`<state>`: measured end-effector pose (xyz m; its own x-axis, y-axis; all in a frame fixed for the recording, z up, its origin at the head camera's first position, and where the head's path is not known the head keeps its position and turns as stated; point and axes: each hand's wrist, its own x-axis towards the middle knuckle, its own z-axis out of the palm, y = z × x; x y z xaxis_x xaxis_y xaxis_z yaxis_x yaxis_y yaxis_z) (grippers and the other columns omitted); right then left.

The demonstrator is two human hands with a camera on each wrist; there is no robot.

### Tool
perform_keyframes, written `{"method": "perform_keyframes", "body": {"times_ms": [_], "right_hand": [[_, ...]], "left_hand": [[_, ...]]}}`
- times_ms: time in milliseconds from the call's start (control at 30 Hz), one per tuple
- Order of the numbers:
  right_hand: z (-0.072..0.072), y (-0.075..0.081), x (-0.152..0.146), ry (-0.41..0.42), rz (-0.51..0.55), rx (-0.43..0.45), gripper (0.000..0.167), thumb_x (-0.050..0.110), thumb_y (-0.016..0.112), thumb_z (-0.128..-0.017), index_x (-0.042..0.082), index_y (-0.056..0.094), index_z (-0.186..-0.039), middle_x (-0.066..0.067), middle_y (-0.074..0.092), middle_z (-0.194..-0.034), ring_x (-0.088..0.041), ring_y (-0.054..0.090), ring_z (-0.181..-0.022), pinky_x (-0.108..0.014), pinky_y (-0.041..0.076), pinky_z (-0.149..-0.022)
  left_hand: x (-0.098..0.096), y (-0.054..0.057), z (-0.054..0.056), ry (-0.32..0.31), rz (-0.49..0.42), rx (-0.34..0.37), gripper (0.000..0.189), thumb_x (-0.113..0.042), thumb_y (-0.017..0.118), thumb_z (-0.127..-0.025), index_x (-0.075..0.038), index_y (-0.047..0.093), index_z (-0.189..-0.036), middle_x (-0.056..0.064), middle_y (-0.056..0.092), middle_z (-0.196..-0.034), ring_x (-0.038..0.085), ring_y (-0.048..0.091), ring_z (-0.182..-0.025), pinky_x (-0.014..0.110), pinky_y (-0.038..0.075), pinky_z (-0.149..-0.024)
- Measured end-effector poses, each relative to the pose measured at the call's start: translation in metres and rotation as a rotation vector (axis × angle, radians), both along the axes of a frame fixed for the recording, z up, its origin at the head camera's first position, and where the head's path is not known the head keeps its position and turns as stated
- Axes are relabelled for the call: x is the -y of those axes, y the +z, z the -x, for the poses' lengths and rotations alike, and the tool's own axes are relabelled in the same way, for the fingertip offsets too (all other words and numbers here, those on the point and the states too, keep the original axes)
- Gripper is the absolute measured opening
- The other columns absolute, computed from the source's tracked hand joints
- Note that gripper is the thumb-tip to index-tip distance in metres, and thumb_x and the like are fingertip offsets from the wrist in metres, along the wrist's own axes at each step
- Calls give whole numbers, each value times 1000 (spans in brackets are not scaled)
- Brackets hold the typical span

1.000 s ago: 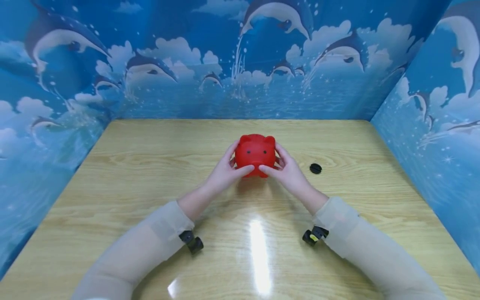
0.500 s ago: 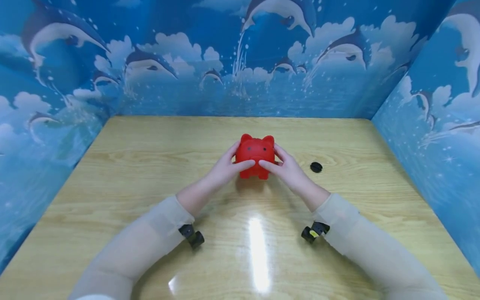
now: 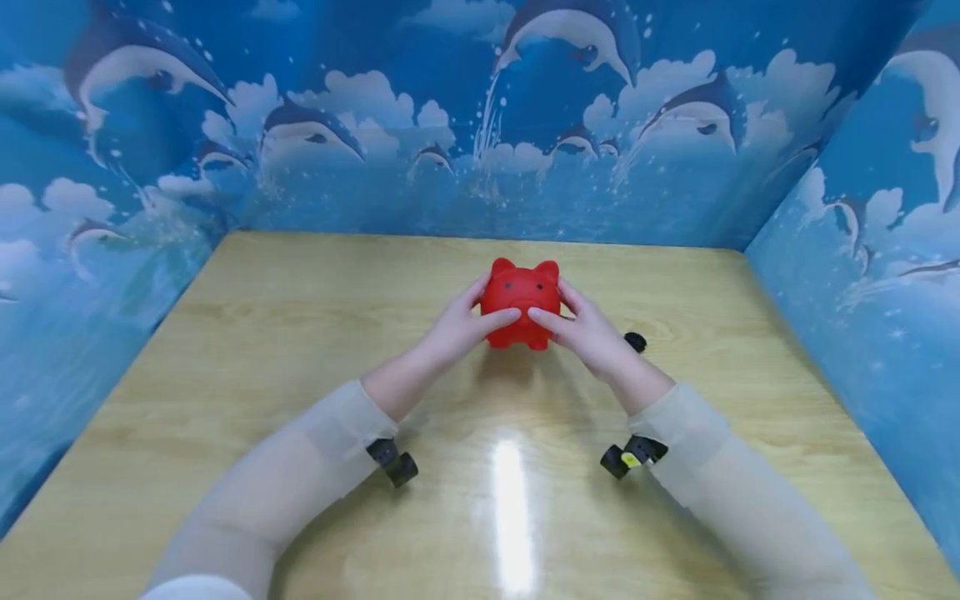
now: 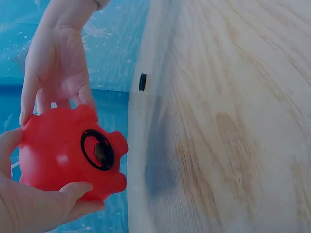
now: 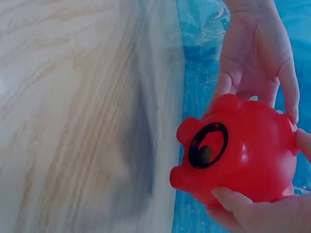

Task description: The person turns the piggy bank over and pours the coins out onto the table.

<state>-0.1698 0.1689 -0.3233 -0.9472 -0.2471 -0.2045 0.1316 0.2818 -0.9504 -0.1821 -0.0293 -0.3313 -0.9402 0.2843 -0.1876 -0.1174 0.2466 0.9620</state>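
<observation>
A red piggy bank (image 3: 521,293) is held up off the table between both hands, its face and two ears toward me in the head view. My left hand (image 3: 456,330) grips one side, thumb across the front below the snout. My right hand (image 3: 594,335) grips the other side in the same way. The wrist views show the underside, with a round black-rimmed opening (image 4: 88,155) between the feet. A dark coin (image 5: 204,154) shows inside that opening. Right of the hands, a small black round plug (image 3: 636,341) lies on the table, partly covered by my right wrist.
The light wooden table (image 3: 315,300) spreads beneath the hands, with a bright glare streak near its front. Blue dolphin-printed cloth walls (image 3: 420,192) enclose it at the back and both sides. A small black camera (image 3: 393,463) hangs at each wrist.
The piggy bank has tipped so that its ears stand higher and its feet show more, and it has risen slightly. Both hands keep their hold. The black plug is now partly hidden.
</observation>
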Motion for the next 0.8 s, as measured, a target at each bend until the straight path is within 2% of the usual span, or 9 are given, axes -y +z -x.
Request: {"method": "perform_keyframes", "body": {"times_ms": [133,267,367,500,633,700,800], "right_hand": [[0,0,0,9,13,9,77,36,61,-90,24,16,-150,-5,17,-153,-30,25,-134,-47,39,-99],[-3,4,5,-20,-40,-96,82,41,63,-87,29,13,-150,2,16,-153,-29,27,-134,-46,42,-96],[-3,4,9,-11,-74,-145,82,46,63,-85,31,14,-150,3,22,-151,-27,30,-132,-45,44,-94],[-2,-3,11,33,-39,-61,76,44,60,-88,28,19,-149,0,29,-148,-29,38,-127,-46,41,-97],[-4,-9,9,35,-6,-24,70,38,59,-90,26,23,-149,-3,29,-146,-30,40,-125,-46,43,-95],[-5,-9,8,41,7,-21,67,37,59,-91,25,25,-148,-4,30,-146,-29,38,-125,-46,43,-95],[-7,-6,8,9,-1,-77,72,39,60,-89,27,21,-149,-1,25,-149,-29,36,-128,-46,42,-96]], "left_hand": [[0,1,1,-14,-12,3,79,-36,71,-81,-27,28,-146,0,41,-135,22,43,-117,40,51,-85],[3,0,1,-16,-116,-58,80,-32,71,-82,-29,25,-147,-2,36,-140,23,40,-122,38,51,-84],[6,-3,1,8,-151,-37,80,-33,72,-81,-33,26,-146,-4,36,-141,22,39,-123,39,51,-85],[9,-5,3,16,-78,82,78,-34,71,-81,-32,28,-146,-1,38,-140,22,40,-122,39,49,-87],[9,-4,4,-20,-31,123,79,-34,70,-83,-28,25,-148,3,36,-143,24,39,-124,40,49,-89],[9,-3,3,-36,-29,127,79,-34,69,-83,-27,24,-148,4,36,-143,25,40,-123,40,48,-90],[9,2,0,-35,-68,47,79,-33,70,-83,-28,24,-148,1,35,-143,25,38,-124,40,49,-88]]}}
